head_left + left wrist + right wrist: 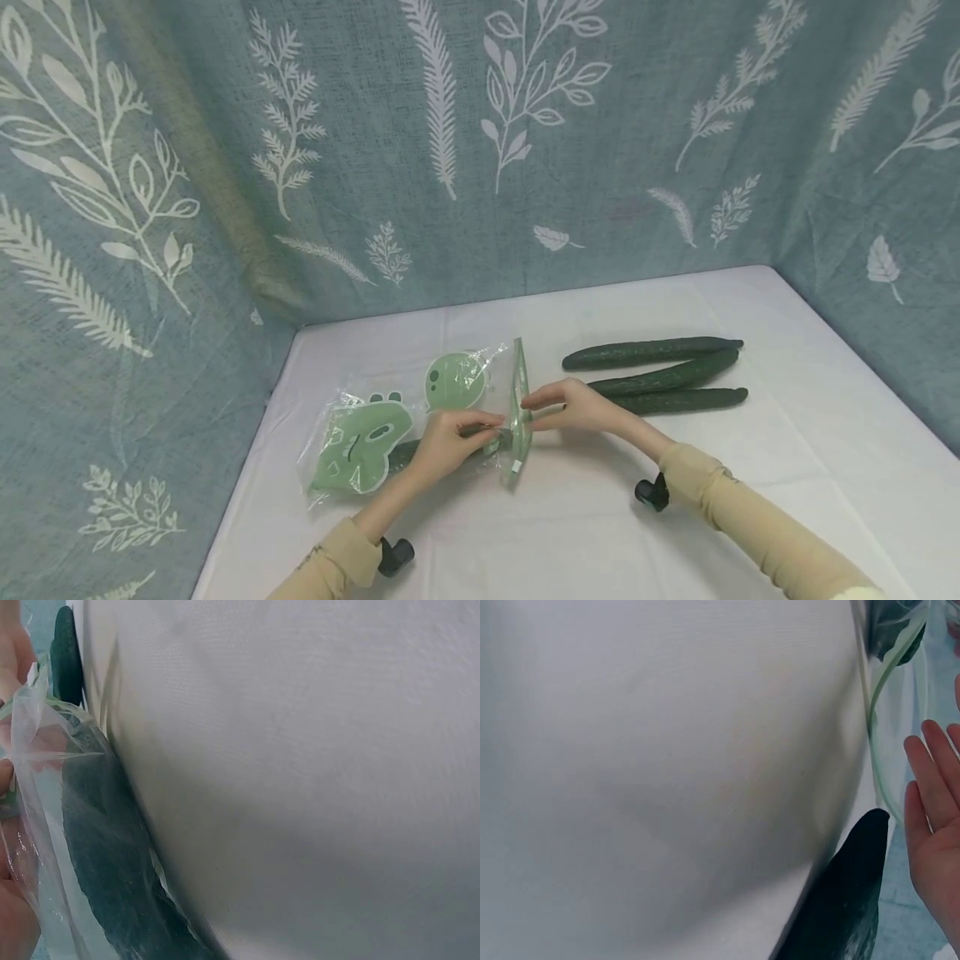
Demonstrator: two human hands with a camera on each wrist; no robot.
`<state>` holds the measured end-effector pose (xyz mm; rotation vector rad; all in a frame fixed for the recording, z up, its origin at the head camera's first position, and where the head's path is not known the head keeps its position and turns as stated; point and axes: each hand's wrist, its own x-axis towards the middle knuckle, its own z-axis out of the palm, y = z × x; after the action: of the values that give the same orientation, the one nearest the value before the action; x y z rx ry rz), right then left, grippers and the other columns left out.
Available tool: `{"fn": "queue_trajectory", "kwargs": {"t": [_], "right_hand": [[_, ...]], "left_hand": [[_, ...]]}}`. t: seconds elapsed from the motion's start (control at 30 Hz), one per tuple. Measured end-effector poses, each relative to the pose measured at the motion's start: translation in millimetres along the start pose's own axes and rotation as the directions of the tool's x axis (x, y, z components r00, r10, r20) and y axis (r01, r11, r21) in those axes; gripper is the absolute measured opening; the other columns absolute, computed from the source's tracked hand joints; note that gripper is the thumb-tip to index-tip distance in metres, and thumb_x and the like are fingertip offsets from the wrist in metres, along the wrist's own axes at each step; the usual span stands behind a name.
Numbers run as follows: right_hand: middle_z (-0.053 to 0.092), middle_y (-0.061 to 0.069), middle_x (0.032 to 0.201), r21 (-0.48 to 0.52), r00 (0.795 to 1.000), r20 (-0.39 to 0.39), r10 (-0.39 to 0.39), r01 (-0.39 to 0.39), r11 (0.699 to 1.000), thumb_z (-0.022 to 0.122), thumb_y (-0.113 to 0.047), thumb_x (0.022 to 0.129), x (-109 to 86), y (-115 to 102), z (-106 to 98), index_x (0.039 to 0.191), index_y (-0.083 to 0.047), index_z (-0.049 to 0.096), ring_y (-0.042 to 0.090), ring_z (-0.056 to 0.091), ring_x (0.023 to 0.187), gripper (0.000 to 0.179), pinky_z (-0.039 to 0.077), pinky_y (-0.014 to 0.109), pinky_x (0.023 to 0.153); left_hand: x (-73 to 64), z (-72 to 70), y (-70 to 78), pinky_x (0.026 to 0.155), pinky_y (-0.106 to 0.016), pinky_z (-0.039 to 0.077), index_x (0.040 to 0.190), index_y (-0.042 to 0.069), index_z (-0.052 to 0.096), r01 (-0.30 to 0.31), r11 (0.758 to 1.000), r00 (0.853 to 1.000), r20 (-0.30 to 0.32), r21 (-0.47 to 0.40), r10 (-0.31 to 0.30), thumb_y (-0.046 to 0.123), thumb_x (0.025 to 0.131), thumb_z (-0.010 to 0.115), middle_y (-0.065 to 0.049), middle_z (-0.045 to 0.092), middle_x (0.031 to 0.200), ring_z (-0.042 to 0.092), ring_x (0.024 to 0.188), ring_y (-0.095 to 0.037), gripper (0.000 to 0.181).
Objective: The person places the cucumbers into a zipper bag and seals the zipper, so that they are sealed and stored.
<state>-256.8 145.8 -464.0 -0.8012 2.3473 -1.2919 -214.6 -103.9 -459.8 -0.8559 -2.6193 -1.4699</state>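
A clear zip bag (360, 446) printed with a green cartoon animal lies on the table, its green-edged mouth (521, 392) toward the right. Inside it is a dark green cucumber (112, 840), partly covered by the print and my left hand. My left hand (442, 450) pinches the bag's film just short of the mouth, between thumb and fingers. My right hand (577, 406) is at the mouth from the other side, fingertips right by the green strip. In the right wrist view its fingers (934, 776) look straight, with nothing in the palm.
Three loose cucumbers lie to the right: a far one (645, 353), a middle one (667, 379) and a near one (697, 401). My right hand overlaps their left ends. A patterned blue-green curtain (450, 250) hangs behind the white table (540, 533).
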Motion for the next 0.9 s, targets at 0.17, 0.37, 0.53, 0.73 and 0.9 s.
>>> {"fn": "queue_trajectory", "kwargs": {"t": [0.17,0.37,0.53,0.73,0.9], "right_hand": [[0.066,0.010,0.122,-0.044,1.000,-0.010,-0.002,0.002,0.999,0.071,-0.027,0.084,-8.5,3,-4,0.121,-0.007,0.063,0.029,0.061,0.115,0.042,0.050,0.047,0.101],[0.067,0.010,0.120,-0.074,0.999,-0.035,-0.001,-0.001,0.997,0.071,-0.025,0.085,-16.7,6,-13,0.120,-0.007,0.064,0.029,0.062,0.113,0.040,0.053,0.041,0.097],[0.066,0.011,0.121,-0.068,0.998,-0.060,-0.003,-0.001,0.998,0.071,-0.023,0.085,-23.0,10,-23,0.121,-0.006,0.063,0.029,0.062,0.114,0.040,0.054,0.040,0.096],[0.065,0.013,0.122,-0.091,0.996,-0.087,0.007,-0.015,0.996,0.071,-0.024,0.085,-33.7,16,-34,0.121,-0.005,0.063,0.029,0.062,0.113,0.042,0.054,0.041,0.095],[0.066,0.012,0.120,-0.092,0.996,-0.091,0.006,-0.015,0.996,0.071,-0.024,0.085,-42.4,20,-43,0.121,-0.003,0.062,0.029,0.062,0.113,0.043,0.053,0.041,0.096]], "left_hand": [[-0.2,0.6,-1.1,0.085,-0.019,0.057,0.099,0.006,0.073,0.008,1.000,1.000,0.003,-0.004,-0.008,0.008,0.081,0.072,-0.006,0.074,0.100,0.071,0.095,-0.020,0.018],[0.6,0.2,-2.0,0.086,-0.021,0.057,0.099,0.008,0.073,0.007,1.000,1.000,0.004,0.006,-0.007,0.009,0.082,0.072,-0.005,0.074,0.100,0.071,0.095,-0.020,0.017],[1.1,0.9,-4.0,0.086,-0.021,0.057,0.098,0.010,0.074,-0.001,1.000,1.000,-0.002,0.021,0.001,0.008,0.082,0.072,-0.005,0.074,0.100,0.071,0.095,-0.019,0.017],[1.0,-0.2,-0.8,0.086,-0.020,0.057,0.098,0.010,0.073,0.005,0.999,1.000,0.002,0.041,-0.005,0.009,0.082,0.071,-0.005,0.074,0.100,0.071,0.095,-0.019,0.017],[0.4,-1.1,1.9,0.086,-0.021,0.057,0.099,0.010,0.073,0.010,0.999,1.000,0.009,0.042,-0.010,0.009,0.082,0.071,-0.005,0.074,0.101,0.070,0.096,-0.019,0.017]]}}
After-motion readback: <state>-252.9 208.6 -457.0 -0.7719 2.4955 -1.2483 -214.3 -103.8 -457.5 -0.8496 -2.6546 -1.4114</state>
